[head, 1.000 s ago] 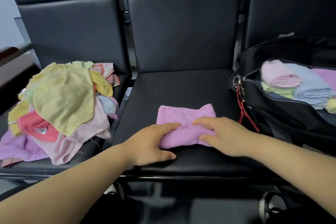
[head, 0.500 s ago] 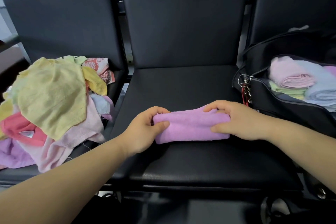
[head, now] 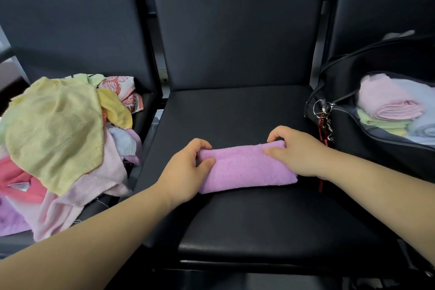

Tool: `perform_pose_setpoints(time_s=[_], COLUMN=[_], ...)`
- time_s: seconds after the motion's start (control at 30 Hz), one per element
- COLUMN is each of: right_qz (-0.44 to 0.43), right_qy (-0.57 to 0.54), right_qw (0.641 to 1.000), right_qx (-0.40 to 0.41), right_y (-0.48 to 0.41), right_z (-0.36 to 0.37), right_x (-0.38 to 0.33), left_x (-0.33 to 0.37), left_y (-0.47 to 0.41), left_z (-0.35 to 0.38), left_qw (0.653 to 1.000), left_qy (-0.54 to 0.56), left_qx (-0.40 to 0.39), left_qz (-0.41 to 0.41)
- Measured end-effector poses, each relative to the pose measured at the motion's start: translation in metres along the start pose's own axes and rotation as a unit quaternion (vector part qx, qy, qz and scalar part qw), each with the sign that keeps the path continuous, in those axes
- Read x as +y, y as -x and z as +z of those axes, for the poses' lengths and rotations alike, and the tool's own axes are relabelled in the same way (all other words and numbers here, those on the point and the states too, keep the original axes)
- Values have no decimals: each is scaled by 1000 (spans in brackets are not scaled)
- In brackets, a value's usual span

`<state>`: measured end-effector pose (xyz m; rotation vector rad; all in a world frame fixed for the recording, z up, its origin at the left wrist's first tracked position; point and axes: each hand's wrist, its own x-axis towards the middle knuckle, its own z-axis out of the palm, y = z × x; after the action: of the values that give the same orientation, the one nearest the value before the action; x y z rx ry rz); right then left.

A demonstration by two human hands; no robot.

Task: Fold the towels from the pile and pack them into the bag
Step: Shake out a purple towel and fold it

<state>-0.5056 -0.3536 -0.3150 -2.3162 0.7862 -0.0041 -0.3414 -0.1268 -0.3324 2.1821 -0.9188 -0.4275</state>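
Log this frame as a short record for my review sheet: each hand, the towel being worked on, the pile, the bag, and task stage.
left hand: pinches the left end of the purple towel
right hand: grips the towel's right end
purple towel: folded into a narrow band on the middle seat
pile: unfolded towels on the left seat, yellow one on top
bag: open, at right, holds folded towels
stage: purple towel not yet packed
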Motion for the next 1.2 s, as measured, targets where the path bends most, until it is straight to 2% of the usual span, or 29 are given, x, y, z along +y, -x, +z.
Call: perform_pose_setpoints(time_s=[0.07,0.17,0.23,0.37,0.43,0.5,0.6,0.7,0.8,1.03,1.2], right_qz=[6,-99,-159,-160,-147,-118,-105,-105,-84,-46,-100], right_qy=[10,36,45,113,116,101,72,75,60,-36,-81], right_qw=[1000,994,985,964,955,955,968,971,970,954,967], right_qx=[17,14,-49,-181,-231,-251,-217,-203,-221,-294,-220], right_y=[-4,-6,-2,7,12,17,16,15,16,26,41], right_z=[1,-3,-7,-15,-20,-18,-5,2,3,-3,-41], right_x=[2,1,-7,-20,-25,-31,-39,-44,-44,-39,-35], left_x=[-2,-3,-4,-11,-10,-4,3,8,9,18,50], left_y=[-1,-4,-8,-16,-17,-16,-13,-11,-9,1,2], left_z=[-1,-3,-3,-5,-7,-11,-15,-13,-8,-4,-7], left_qw=[998,992,986,972,974,977,969,963,966,981,987], left_qy=[-63,-84,-86,-110,-114,-112,-150,-169,-155,-89,-34], left_qx=[11,31,15,-15,-57,-124,-184,-204,-200,-129,-65], left_qz=[27,93,144,207,186,130,73,41,46,118,144])
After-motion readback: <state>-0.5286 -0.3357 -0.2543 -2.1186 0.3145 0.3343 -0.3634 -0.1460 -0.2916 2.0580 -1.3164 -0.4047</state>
